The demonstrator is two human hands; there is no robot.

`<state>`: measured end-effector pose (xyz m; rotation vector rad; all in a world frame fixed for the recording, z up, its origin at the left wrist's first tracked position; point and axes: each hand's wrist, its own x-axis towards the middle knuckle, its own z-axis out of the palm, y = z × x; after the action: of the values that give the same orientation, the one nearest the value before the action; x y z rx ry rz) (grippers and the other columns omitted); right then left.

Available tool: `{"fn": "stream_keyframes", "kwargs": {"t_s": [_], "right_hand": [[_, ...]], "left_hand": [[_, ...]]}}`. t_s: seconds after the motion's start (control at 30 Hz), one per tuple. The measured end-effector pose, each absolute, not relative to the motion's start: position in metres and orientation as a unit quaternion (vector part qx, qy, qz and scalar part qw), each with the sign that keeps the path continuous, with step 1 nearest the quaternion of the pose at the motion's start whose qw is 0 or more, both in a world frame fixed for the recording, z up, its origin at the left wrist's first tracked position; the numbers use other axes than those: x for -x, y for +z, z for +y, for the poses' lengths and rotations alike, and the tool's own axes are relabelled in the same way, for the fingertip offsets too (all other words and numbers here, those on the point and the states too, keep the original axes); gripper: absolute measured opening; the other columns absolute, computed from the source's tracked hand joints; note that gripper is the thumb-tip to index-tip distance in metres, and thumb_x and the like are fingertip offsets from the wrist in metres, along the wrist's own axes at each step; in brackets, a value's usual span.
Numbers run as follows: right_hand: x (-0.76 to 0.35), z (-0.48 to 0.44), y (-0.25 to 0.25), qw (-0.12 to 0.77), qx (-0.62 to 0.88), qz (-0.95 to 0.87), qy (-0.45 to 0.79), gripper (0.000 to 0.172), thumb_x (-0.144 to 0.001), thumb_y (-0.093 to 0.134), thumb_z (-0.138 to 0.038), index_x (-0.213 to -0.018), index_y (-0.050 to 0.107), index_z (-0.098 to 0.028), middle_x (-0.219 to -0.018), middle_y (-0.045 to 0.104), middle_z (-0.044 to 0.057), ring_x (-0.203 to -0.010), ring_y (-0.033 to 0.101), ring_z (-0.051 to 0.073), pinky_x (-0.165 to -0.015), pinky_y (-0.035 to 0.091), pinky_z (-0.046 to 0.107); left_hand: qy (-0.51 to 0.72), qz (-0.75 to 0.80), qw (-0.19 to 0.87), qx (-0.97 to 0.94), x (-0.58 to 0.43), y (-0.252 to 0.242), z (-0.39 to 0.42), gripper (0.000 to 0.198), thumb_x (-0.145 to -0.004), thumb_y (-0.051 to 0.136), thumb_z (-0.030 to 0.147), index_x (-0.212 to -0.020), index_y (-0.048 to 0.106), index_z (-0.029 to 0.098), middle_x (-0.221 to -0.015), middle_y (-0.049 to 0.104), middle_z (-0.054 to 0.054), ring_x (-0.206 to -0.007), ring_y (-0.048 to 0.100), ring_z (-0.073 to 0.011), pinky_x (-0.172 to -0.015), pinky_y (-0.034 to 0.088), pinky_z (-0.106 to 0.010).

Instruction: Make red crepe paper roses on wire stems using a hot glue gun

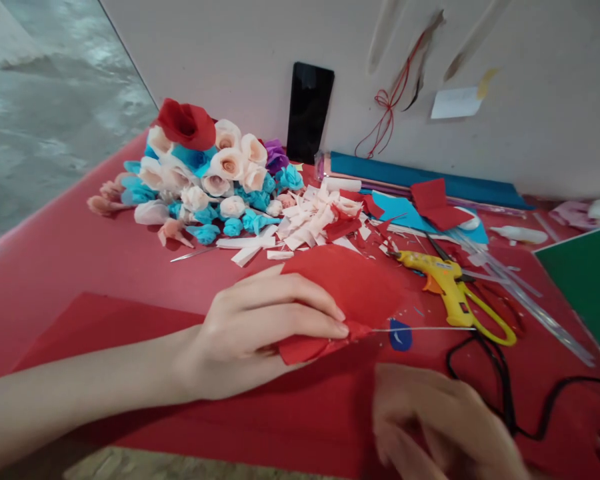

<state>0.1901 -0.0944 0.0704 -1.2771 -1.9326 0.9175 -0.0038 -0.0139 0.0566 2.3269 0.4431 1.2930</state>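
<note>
My left hand [260,327] is closed around the base of a red paper flower [340,283], its fingertips pinching the gathered paper. A thin wire stem [425,328] sticks out of that base to the right, passing over a small blue drop-shaped piece [400,335]. My right hand [440,420] hovers at the lower right, apart from the flower. It is blurred, with its fingers bent, and I cannot make out whether anything is in them. Under my left forearm lies a sheet of red paper [105,327].
Paper flowers [230,163] are heaped at the back left beside paper scraps [305,217]. A yellow glue gun [445,280] and yellow-handled scissors [490,320] lie at the right, near clear glue sticks [540,307] and a black cord [510,400]. A phone [310,110] leans against the wall.
</note>
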Motion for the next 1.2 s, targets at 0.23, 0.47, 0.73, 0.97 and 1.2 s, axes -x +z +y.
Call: {"fn": "stream_keyframes", "kwargs": {"t_s": [0.23, 0.47, 0.73, 0.97, 1.2], "right_hand": [[-0.176, -0.084, 0.047, 0.389, 0.539, -0.526, 0.531, 0.028, -0.075, 0.058, -0.037, -0.058, 0.045, -0.017, -0.056, 0.046, -0.001, -0.054, 0.044, 0.008, -0.049, 0.039, 0.018], [-0.180, -0.086, 0.045, 0.414, 0.495, -0.509, 0.570, 0.013, -0.078, 0.057, -0.032, -0.072, 0.057, -0.020, -0.062, 0.050, -0.003, -0.057, 0.043, 0.007, -0.054, 0.040, 0.017], [-0.178, -0.083, 0.044, 0.455, 0.439, -0.468, 0.618, 0.010, -0.079, 0.058, -0.023, -0.089, 0.059, -0.025, -0.086, 0.062, -0.002, -0.077, 0.056, 0.008, -0.070, 0.047, 0.017], [-0.179, -0.088, 0.047, 0.437, 0.466, -0.476, 0.604, 0.012, -0.080, 0.056, -0.030, -0.075, 0.056, -0.019, -0.067, 0.052, -0.002, -0.060, 0.047, 0.007, -0.055, 0.042, 0.016], [-0.184, -0.087, 0.042, 0.448, 0.448, -0.483, 0.604, 0.004, -0.082, 0.054, -0.024, -0.079, 0.056, -0.021, -0.069, 0.048, -0.003, -0.062, 0.043, 0.006, -0.057, 0.038, 0.016]], "left_hand": [[0.433, 0.184, 0.235, -0.850, -0.002, 0.062, -0.017, 0.007, -0.073, 0.065, 0.012, -0.079, 0.063, 0.011, -0.079, 0.066, -0.006, -0.070, 0.063, -0.0094, -0.065, 0.054, -0.017], [0.432, 0.161, 0.278, -0.843, -0.002, 0.057, -0.018, 0.009, -0.070, 0.066, 0.009, -0.078, 0.063, 0.006, -0.080, 0.064, -0.008, -0.073, 0.063, -0.0102, -0.068, 0.053, -0.017], [0.432, 0.140, 0.271, -0.849, 0.001, 0.057, -0.018, 0.005, -0.077, 0.059, 0.008, -0.081, 0.062, 0.007, -0.083, 0.065, -0.008, -0.077, 0.063, -0.0096, -0.071, 0.053, -0.017], [0.405, 0.116, 0.212, -0.882, 0.002, 0.064, -0.017, 0.017, -0.085, 0.049, 0.016, -0.080, 0.063, 0.008, -0.078, 0.067, -0.008, -0.076, 0.064, -0.0089, -0.067, 0.054, -0.016], [0.396, 0.132, 0.175, -0.891, 0.009, 0.066, -0.015, 0.010, -0.082, 0.054, 0.014, -0.082, 0.063, 0.010, -0.083, 0.069, -0.007, -0.079, 0.064, -0.0083, -0.071, 0.054, -0.016]]}}
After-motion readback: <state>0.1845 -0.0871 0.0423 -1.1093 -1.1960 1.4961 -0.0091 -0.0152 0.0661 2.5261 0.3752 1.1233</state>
